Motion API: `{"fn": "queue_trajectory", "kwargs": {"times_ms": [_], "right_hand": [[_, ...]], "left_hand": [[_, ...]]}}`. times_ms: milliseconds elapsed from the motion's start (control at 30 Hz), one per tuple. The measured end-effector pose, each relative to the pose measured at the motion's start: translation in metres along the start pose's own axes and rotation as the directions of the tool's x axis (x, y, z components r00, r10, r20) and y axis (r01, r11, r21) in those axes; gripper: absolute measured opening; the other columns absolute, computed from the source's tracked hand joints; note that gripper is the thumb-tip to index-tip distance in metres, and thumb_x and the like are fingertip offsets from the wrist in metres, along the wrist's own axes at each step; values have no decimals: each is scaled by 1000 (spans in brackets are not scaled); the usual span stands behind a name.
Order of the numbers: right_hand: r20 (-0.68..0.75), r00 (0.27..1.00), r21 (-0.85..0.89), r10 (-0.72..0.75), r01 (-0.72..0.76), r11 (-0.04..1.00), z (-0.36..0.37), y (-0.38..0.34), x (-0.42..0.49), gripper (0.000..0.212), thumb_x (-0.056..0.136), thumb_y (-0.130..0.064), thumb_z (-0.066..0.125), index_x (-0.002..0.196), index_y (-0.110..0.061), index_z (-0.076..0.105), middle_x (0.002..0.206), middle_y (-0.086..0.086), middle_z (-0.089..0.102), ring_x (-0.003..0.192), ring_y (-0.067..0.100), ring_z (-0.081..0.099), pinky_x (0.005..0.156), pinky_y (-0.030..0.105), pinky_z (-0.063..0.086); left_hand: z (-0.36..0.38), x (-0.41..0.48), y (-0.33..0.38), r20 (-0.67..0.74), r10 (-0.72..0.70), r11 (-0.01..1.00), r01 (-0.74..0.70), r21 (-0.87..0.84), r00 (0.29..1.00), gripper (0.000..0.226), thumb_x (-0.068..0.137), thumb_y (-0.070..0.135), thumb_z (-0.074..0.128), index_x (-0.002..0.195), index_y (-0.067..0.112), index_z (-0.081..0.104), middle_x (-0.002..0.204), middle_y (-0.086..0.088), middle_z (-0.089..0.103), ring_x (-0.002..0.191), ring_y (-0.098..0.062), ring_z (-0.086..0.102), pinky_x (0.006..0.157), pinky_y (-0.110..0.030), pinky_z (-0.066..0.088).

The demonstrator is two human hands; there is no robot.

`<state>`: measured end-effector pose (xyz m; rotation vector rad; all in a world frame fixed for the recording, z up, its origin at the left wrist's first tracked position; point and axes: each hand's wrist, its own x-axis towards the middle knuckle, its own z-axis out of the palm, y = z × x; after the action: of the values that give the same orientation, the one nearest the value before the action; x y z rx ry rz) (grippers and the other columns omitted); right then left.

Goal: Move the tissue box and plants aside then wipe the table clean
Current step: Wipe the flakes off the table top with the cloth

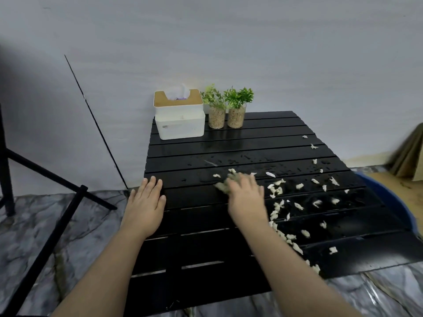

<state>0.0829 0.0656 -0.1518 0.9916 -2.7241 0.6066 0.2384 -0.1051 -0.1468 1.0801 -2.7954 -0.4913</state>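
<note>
A black slatted table fills the middle of the view. The white tissue box with a wooden lid stands at its far left corner. Two small green plants in pebble-filled glass jars stand just right of the box. My left hand lies flat and open on the table's left edge. My right hand presses a crumpled, damp grey tissue wad onto the table's middle; the hand is blurred. Several white tissue scraps and water drops litter the right half.
A black stand's legs occupy the floor at left. A blue tub rim sits right of the table, with brown cardboard leaning on the wall behind it. The floor is marbled grey. A white wall backs the table.
</note>
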Motion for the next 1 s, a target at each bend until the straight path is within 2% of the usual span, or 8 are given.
{"fn": "queue_trajectory", "kwargs": {"times_ms": [133,267,367,467,667,800,900,1000], "right_hand": [[-77,992,106,96,-87,991,-36,42,15,39,87,2,51,125,-7,57,133,19,50,118,42,46,95,49,42],[-144,989,258,40,-2,966,-38,-3,44,39,93,-14,51,132,-14,50,142,11,42,125,30,42,102,41,39],[10,991,256,-134,127,958,-5,-46,57,46,93,-24,52,136,-9,44,145,19,36,133,36,32,107,51,33],[256,957,57,-136,125,990,23,-53,57,51,97,-38,39,145,-24,28,157,8,17,143,32,7,114,56,8],[155,973,-58,170,-163,985,2,45,76,44,95,-32,43,139,-32,35,152,7,27,141,30,17,112,56,12],[101,937,24,333,-337,941,-32,85,85,43,93,-11,42,135,-20,42,144,12,37,128,34,36,102,46,31],[-117,971,151,207,-189,970,-43,46,85,39,93,-9,42,131,-13,49,136,17,45,114,37,46,92,43,42],[-90,996,129,0,12,992,-28,-17,74,36,93,-13,43,128,-15,52,133,14,48,114,32,47,92,41,42]], "left_hand": [[-10,17,27,-124,31,999,-32,-8,992,47,98,28,25,144,17,28,155,-1,25,146,-17,9,118,-40,6],[1,38,53,-29,70,997,-71,-38,997,51,98,31,22,146,16,17,158,-1,12,146,-17,0,119,-38,1],[14,41,49,5,44,999,-44,21,999,52,98,33,18,147,17,9,159,1,3,146,-16,-5,120,-37,-1],[17,43,46,9,41,999,-41,25,999,52,98,32,18,147,18,8,159,2,1,146,-14,-6,119,-36,-2],[19,43,46,13,38,998,-39,51,999,52,98,33,16,147,19,5,159,2,-1,145,-14,-8,119,-35,-3],[19,43,48,16,37,997,-38,60,999,52,98,33,14,147,19,3,159,1,-3,145,-14,-8,119,-36,-4],[19,43,49,12,39,998,-40,55,999,52,98,33,14,147,18,2,158,1,-4,145,-14,-10,119,-36,-4],[19,43,49,10,38,998,-38,45,999,52,98,33,14,147,18,3,158,2,-3,145,-13,-10,119,-35,-5]]}}
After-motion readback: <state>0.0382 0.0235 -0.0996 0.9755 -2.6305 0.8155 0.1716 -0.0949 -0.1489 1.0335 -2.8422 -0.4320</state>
